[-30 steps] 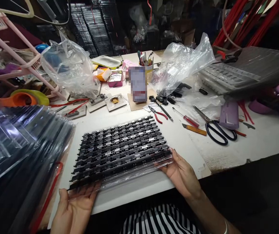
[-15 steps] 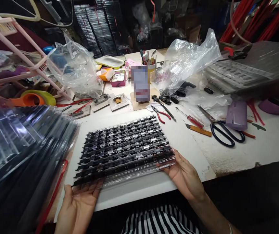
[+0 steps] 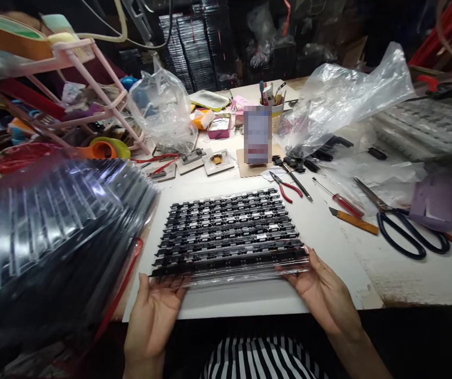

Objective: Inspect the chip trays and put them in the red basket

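Note:
A clear plastic tray (image 3: 233,280) carries rows of small black plastic parts (image 3: 226,231), tilted a little over the white work surface. My left hand (image 3: 154,310) grips its near left corner, thumb at the side and fingers underneath. At the near right corner my right hand (image 3: 324,289) holds the same tray, its fingers partly hidden below. To the left lies a large stack of clear trays (image 3: 44,226), with a red strap (image 3: 121,287) along its edge.
Red-handled pliers (image 3: 287,187), a screwdriver (image 3: 346,202), an orange cutter (image 3: 354,221) and large scissors (image 3: 401,231) lie on the right. A phone (image 3: 258,134) stands behind the tray. A pink rack (image 3: 103,89) rises at the left, and a plastic bag (image 3: 355,95) lies at the back right.
The view has swung to the left, so things sit farther right in the picture. Both hands keep hold of the tray, which looks slightly more level.

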Available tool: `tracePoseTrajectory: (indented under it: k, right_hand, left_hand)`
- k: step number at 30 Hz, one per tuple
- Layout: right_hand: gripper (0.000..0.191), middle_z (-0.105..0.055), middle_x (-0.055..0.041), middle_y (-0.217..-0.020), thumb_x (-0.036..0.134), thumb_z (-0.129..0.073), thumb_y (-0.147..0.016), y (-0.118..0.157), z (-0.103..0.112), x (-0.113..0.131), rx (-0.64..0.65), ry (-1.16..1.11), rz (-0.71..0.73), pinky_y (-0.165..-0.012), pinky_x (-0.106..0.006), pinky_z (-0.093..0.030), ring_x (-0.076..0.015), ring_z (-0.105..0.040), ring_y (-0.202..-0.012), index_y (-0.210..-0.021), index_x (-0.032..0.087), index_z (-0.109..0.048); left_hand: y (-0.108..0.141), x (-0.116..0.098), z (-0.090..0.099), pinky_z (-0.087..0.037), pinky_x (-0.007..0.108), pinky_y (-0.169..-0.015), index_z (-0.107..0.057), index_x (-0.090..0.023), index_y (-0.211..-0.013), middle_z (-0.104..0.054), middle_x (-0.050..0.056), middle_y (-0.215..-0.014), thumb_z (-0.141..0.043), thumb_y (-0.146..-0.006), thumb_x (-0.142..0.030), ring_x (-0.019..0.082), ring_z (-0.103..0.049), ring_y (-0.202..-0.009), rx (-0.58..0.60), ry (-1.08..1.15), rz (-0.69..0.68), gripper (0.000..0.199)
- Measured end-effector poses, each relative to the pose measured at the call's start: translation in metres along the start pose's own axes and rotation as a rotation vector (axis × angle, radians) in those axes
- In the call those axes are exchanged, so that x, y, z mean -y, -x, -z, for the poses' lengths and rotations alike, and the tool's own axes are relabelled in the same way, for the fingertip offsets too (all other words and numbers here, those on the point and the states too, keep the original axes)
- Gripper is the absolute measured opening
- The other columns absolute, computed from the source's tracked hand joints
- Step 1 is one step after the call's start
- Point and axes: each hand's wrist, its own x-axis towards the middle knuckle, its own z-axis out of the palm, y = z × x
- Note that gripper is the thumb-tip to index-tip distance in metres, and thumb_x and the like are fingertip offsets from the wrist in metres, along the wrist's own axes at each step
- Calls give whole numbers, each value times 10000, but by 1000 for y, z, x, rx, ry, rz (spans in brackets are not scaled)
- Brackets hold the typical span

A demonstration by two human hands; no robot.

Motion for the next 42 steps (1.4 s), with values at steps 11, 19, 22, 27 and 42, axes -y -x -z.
tracePoseTrajectory:
  k: [11,19,22,27,42]
  right_hand:
    - [301,-506,-31,-1354,312,-460,-929,1,-1,1,-87,106,-15,-895,-483,-535,-273,-436,-1254,-1205,309,-580]
    - [300,-533,-26,-1325,331,-484,-914,0,-4,1,-119,149,9,-861,-485,-560,-275,-439,-1252,-1196,319,-586]
    - [288,-572,-29,-1279,331,-518,-894,-1,-2,6,-133,190,-11,-828,-458,-580,-272,-475,-1220,-1167,324,-607]
    - [193,-661,-62,-1130,333,-619,-815,-5,12,21,-195,343,-9,-752,-379,-605,-274,-591,-1065,-977,260,-695]
    - [239,-713,-133,-927,372,-736,-712,-6,18,24,-121,398,-42,-514,-239,-546,-246,-680,-805,-806,154,-707]
  left_hand:
    - [5,0,-7,-460,510,-951,-621,-207,-1156,-672,84,-1144,-391,-953,-311,249,-610,-1076,-43,78,26,324]
    - [8,-2,-9,-464,467,-947,-633,-184,-1138,-680,88,-1126,-374,-957,-343,239,-618,-1059,-26,100,49,354]
    - [8,-4,-7,-447,456,-967,-641,-165,-1119,-678,95,-1128,-359,-959,-360,238,-611,-1072,-5,100,81,378]
    - [10,-7,-4,-453,468,-946,-639,-169,-1131,-669,113,-1141,-323,-955,-424,270,-611,-1071,130,83,106,443]
    - [6,-16,-19,-440,479,-968,-647,-160,-1092,-669,129,-1137,-342,-945,-445,288,-575,-1126,192,39,48,442]
